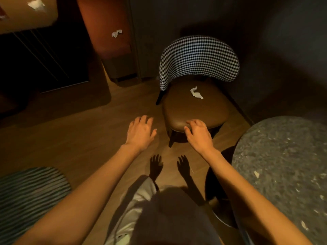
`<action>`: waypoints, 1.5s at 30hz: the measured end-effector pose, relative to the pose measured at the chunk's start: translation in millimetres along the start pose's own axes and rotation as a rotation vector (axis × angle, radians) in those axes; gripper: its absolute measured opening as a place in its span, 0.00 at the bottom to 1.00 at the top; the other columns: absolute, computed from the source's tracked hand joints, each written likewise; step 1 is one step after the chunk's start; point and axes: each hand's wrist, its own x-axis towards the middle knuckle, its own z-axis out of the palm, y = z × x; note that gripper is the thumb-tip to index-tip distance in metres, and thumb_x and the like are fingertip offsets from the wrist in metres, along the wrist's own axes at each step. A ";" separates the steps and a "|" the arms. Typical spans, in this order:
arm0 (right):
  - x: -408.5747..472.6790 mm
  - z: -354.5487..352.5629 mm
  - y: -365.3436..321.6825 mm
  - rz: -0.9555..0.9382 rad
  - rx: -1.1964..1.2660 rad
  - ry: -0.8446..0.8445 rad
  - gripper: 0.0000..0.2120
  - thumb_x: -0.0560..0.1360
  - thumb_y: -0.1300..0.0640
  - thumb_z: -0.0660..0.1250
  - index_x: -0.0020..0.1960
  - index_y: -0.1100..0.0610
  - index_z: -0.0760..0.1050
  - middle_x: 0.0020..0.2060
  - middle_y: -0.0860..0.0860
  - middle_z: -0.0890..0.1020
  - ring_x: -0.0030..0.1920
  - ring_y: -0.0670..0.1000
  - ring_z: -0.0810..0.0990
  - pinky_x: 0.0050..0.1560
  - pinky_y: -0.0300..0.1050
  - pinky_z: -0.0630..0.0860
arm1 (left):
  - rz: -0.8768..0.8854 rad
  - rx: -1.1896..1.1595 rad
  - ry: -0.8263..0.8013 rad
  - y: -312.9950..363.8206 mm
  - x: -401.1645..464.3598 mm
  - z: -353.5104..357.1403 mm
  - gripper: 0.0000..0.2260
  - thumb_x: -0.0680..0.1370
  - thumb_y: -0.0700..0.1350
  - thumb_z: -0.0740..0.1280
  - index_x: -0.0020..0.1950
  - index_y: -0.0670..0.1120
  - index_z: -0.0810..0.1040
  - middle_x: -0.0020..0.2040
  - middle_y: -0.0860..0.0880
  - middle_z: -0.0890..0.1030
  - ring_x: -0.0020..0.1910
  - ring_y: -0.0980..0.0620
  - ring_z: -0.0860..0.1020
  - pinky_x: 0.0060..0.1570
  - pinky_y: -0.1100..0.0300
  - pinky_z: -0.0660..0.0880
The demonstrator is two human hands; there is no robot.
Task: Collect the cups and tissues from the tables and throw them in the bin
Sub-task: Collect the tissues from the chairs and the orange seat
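Both arms stretched forward over wood floor [88, 138]. I see left hand [140, 131] and right hand [199, 132] empty, fingers loosely spread. Tissue [196, 93] lies on chair [194, 110] seat, ahead of right hand. More tissues: on bench [106, 23] one [116, 33], on far table [21, 16] another [36, 4].

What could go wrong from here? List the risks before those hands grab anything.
1. The tissue on the chair seat is thin and twisted; a hasty grip by the right hand may tear it.
2. The tissue on the orange bench and another on the far table lie in dim corners and could be missed.
3. Small white scraps on the round speckled table blend with its pattern. The left hand holds nothing, and no bin is in view.
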 end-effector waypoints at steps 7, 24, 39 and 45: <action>101.2 -6.1 36.7 0.087 -0.001 -0.103 0.20 0.81 0.52 0.57 0.70 0.57 0.67 0.69 0.56 0.70 0.72 0.55 0.62 0.71 0.49 0.60 | 0.060 0.025 -0.097 13.4 120.8 11.0 0.23 0.80 0.54 0.58 0.72 0.46 0.64 0.70 0.44 0.67 0.68 0.43 0.65 0.64 0.50 0.64; 342.1 -7.1 146.0 0.075 0.040 0.008 0.17 0.79 0.58 0.60 0.67 0.63 0.71 0.63 0.60 0.75 0.65 0.58 0.73 0.64 0.56 0.72 | 0.174 -0.080 -0.249 49.0 406.9 72.7 0.21 0.76 0.52 0.55 0.56 0.38 0.77 0.53 0.37 0.78 0.52 0.36 0.77 0.50 0.45 0.75; 490.5 154.4 293.8 0.198 0.096 -0.336 0.36 0.73 0.44 0.67 0.76 0.50 0.55 0.73 0.57 0.63 0.71 0.59 0.66 0.61 0.57 0.74 | -0.029 0.069 -0.370 55.2 517.4 203.3 0.27 0.75 0.54 0.49 0.67 0.38 0.68 0.62 0.36 0.73 0.62 0.35 0.71 0.59 0.41 0.70; 531.1 194.1 312.3 0.027 -0.053 -0.420 0.34 0.74 0.60 0.69 0.75 0.49 0.58 0.75 0.57 0.57 0.72 0.61 0.63 0.62 0.57 0.74 | -0.014 0.033 -0.228 46.6 525.3 221.3 0.21 0.77 0.52 0.52 0.62 0.38 0.69 0.56 0.36 0.75 0.53 0.34 0.74 0.49 0.42 0.73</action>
